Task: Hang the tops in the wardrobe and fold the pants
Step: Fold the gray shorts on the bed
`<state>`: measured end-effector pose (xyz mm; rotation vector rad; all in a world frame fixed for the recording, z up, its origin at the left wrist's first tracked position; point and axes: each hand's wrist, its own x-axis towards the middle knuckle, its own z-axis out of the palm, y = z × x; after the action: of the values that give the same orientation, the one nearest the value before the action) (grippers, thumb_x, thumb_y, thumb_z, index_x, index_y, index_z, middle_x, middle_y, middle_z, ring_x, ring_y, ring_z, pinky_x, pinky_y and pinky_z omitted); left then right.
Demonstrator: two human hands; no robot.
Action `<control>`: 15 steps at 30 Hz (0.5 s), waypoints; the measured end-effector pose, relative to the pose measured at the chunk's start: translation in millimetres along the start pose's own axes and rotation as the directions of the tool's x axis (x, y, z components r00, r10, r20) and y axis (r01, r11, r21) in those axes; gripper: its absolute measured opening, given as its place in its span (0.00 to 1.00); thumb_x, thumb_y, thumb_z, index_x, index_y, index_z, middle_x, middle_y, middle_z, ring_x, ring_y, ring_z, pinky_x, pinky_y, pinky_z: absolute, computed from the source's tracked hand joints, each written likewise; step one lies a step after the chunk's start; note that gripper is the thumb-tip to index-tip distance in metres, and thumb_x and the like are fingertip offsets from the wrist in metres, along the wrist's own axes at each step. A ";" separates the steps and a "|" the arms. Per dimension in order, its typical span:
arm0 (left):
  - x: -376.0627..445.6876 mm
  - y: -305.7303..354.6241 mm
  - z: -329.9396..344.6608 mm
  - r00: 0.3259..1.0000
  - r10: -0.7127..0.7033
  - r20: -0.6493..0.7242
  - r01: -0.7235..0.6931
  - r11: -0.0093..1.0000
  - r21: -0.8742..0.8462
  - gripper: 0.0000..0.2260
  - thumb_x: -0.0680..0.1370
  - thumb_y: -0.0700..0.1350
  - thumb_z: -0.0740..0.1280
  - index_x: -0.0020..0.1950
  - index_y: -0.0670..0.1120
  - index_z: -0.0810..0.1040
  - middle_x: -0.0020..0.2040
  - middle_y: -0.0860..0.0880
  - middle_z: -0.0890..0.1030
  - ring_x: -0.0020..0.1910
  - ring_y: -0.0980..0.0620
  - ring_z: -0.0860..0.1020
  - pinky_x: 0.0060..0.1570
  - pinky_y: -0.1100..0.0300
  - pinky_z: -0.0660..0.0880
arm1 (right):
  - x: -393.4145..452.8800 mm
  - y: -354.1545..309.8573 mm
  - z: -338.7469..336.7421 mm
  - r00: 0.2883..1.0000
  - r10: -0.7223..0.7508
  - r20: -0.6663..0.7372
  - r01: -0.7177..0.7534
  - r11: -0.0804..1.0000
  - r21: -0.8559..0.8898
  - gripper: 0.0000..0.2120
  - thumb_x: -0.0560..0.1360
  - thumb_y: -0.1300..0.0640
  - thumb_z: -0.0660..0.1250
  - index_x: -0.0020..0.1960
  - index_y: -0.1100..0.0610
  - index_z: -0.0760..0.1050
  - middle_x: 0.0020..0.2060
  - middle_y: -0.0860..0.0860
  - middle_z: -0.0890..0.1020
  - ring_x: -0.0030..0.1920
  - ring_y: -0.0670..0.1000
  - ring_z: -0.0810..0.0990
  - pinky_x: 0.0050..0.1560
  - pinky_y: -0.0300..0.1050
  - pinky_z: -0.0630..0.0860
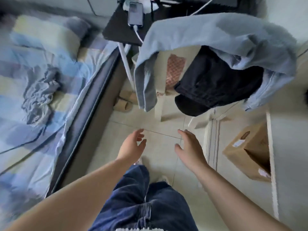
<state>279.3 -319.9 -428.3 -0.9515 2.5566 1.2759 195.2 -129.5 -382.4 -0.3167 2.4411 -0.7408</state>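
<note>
Bed [41, 80] was seen at nine o'clock. Left hand [131, 145] and right hand [190, 147], both relaxed and empty, were held low. Jeans [216, 39], draped at one o'clock, were judged soft but weighty, best gripped at the waistband.

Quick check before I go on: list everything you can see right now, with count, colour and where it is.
Jeans: one, light blue, draped over the chair.
Dark garment: one, black, on the chair under the jeans.
Chair: one, cream, middle of the floor.
Crumpled garment: one, grey-blue, on the bed.
Bed: one, blue-and-cream checked sheet, left.
Phone: one, dark, on the black side table, cable plugged in.
Slippers: tan, beside the bed.
Cardboard box: one, brown, right.
Hands: left, right, both empty, over the floor.
</note>
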 end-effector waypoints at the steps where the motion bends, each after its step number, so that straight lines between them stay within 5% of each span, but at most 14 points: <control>1: -6.2 -9.2 -7.1 0.999 -0.033 -0.031 0.032 0.999 -0.023 0.19 0.79 0.45 0.64 0.70 0.51 0.69 0.57 0.54 0.77 0.51 0.58 0.75 0.53 0.64 0.71 | 1.4 -9.0 4.5 0.999 -0.033 0.021 0.033 0.999 -0.017 0.26 0.78 0.57 0.61 0.74 0.52 0.60 0.75 0.50 0.59 0.75 0.49 0.57 0.73 0.51 0.59; 6: -38.6 -65.2 -64.3 0.955 -0.227 -0.193 0.196 0.966 -0.167 0.19 0.78 0.45 0.65 0.69 0.49 0.70 0.57 0.51 0.78 0.51 0.56 0.76 0.53 0.61 0.73 | 5.7 -78.5 42.4 0.965 -0.213 0.151 0.229 0.969 -0.095 0.25 0.77 0.59 0.62 0.73 0.52 0.62 0.73 0.50 0.62 0.73 0.50 0.60 0.72 0.49 0.59; 11: -53.2 -108.0 -117.0 0.895 -0.327 -0.303 0.236 0.924 -0.300 0.17 0.78 0.45 0.65 0.68 0.49 0.71 0.56 0.51 0.79 0.52 0.55 0.77 0.50 0.65 0.72 | 12.9 -144.1 84.0 0.911 -0.320 0.261 0.364 0.921 -0.141 0.26 0.76 0.59 0.62 0.74 0.52 0.62 0.73 0.51 0.62 0.73 0.51 0.60 0.71 0.48 0.59; 15: -60.3 -156.2 -165.9 0.839 -0.418 -0.349 0.253 0.867 -0.429 0.18 0.78 0.44 0.65 0.68 0.49 0.71 0.55 0.51 0.79 0.52 0.54 0.78 0.56 0.58 0.74 | 20.4 -213.4 133.5 0.858 -0.383 0.341 0.459 0.871 -0.177 0.27 0.75 0.60 0.62 0.73 0.52 0.63 0.73 0.52 0.62 0.72 0.52 0.62 0.71 0.47 0.59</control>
<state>445.0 -486.0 -405.8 -1.8704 2.2864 1.6036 268.6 -370.2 -361.8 -1.0220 2.1917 -0.5051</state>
